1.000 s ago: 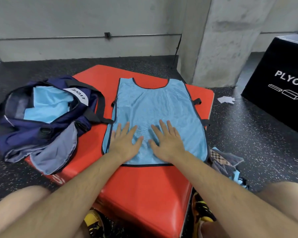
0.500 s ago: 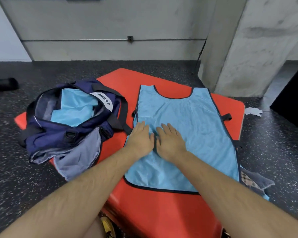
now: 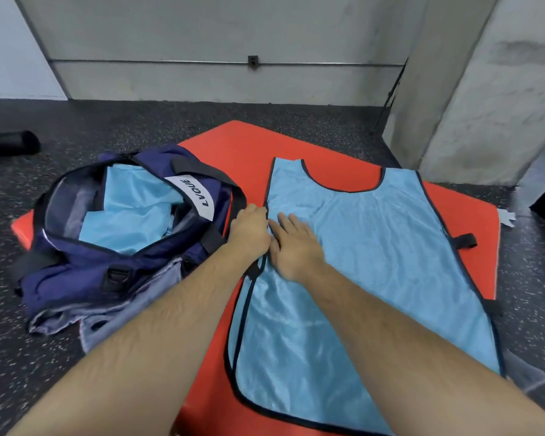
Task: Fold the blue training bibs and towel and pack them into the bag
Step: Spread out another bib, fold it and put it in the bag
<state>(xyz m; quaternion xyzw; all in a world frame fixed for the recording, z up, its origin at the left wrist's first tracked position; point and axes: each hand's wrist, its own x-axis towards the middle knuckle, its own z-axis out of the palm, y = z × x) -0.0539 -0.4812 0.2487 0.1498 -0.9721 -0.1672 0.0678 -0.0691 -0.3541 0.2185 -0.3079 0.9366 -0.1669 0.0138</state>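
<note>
Head camera, looking down over both forearms. At the far left a black roll (image 3: 10,145) lies on the dark speckled floor (image 3: 139,127), well apart from everything else.

Next comes the navy bag (image 3: 85,278), sitting on the left corner of the red mat (image 3: 239,143) and spilling over its near-left edge onto the floor. Its mouth is unzipped and gapes upward. Inside lie folded blue bibs (image 3: 129,221), and a white label (image 3: 192,196) on a strap crosses the opening's right side. A grey cloth (image 3: 120,316) sticks out from under the bag's near side, touching the floor (whether it is the towel cannot be told).

The left hand (image 3: 249,231) rests between the bag and the spread bib (image 3: 378,265), right at the bib's dark-trimmed left hem. Its fingers are curled downward against that hem, but the fingertips are hidden, so it cannot be told whether they have hold of the trim. The right hand (image 3: 293,247) is just beside it, almost touching, palm down on the bib's left part. Its fingers are straight and close together, pressing the fabric flat and gripping nothing.

The bib lies face-up and unfolded across the middle and right of the mat. Its neck opening points to the far edge, and its bottom hem reaches the near edge. A small black tab pokes out at its right side.

Beyond the mat's far-right corner stands a concrete pillar (image 3: 485,89), with a scrap of white paper (image 3: 507,217) on the floor off the right edge.
</note>
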